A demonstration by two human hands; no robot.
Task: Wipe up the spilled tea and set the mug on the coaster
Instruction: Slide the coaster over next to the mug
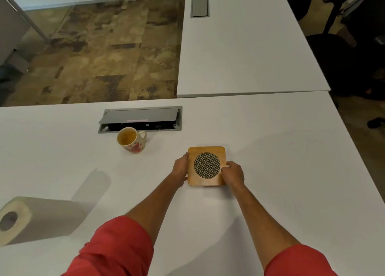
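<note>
Just right of the frame's centre, a square wooden coaster (206, 166) with a round woven inset lies on the white surface (281, 171). The left hand (180, 168) grips its left edge and the right hand (233, 174) its right edge, fingers pressed against the sides. The mug (131, 140), holding tea, stands up and to the left, well apart. A paper towel roll (39, 218) lies at lower left.

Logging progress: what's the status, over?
Left hand and right hand grip the wooden coaster by its edges. Mug of tea apart, upright. Paper towel roll untouched. Nothing in between.
</note>
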